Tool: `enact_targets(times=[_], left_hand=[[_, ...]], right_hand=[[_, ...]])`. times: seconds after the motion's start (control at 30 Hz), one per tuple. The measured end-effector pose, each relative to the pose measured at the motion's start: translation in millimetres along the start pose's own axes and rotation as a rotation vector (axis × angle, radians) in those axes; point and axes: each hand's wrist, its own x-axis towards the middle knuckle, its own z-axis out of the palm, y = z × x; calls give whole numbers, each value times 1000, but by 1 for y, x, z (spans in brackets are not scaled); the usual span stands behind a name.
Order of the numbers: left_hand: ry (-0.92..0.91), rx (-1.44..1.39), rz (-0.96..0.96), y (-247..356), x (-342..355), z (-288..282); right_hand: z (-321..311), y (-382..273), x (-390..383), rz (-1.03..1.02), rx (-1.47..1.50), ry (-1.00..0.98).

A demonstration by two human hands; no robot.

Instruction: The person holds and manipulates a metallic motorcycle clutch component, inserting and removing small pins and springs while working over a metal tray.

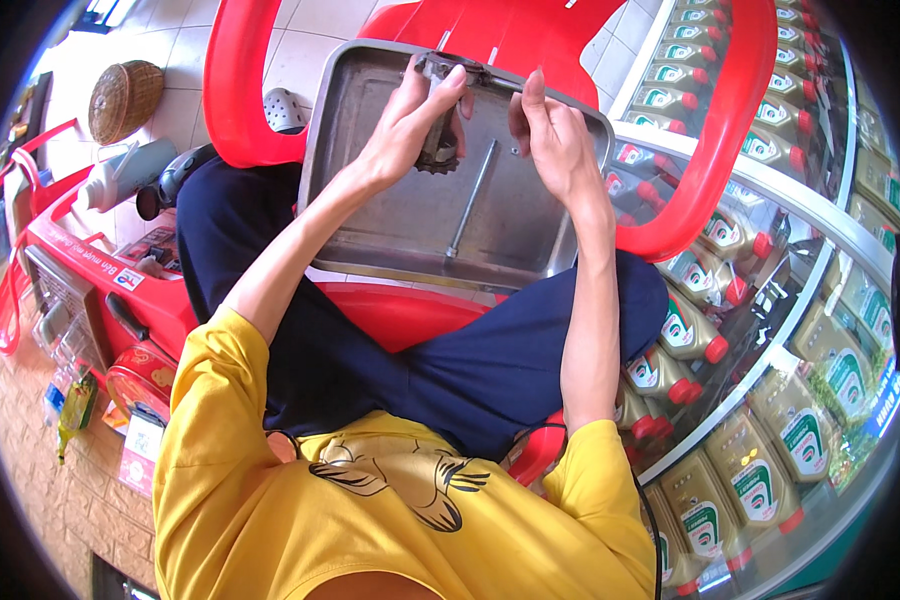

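Observation:
My left hand (417, 112) grips a dark, greasy metal part (436, 151) with a toothed lower end, held over the upper middle of a shallow steel tray (355, 230) propped between my legs and a red chair. My right hand (553, 137) is at the tray's upper right, fingers curled, thumb raised; whatever they hold is hidden, though a short dark piece reaches toward them from the part. A long steel bolt or rod (473, 197) lies in the tray, between and below my hands.
A red plastic chair (710, 190) surrounds the tray. At the right, shelves hold rows of oil bottles (740, 480). At the left are a woven basket (126, 100), a red plastic table (120, 262) with assorted items, a grey-blue container (130, 175) and a perforated clog (282, 110).

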Motion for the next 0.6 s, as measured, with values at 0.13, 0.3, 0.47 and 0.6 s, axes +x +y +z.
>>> enact_targets(times=[0.13,0.3,0.47,0.6], left_hand=[[24,-47,-2,-1,-1,1],[4,-29,24,-1,-1,-2],[8,-25,35,0,0,1],[17,-26,17,1,-1,2]], right_hand=[[10,-3,-1,-254,52,237],[5,-9,-3,-168,-102,176],[4,-8,-4,-231,-66,233],[5,-12,-4,-297,33,295]])
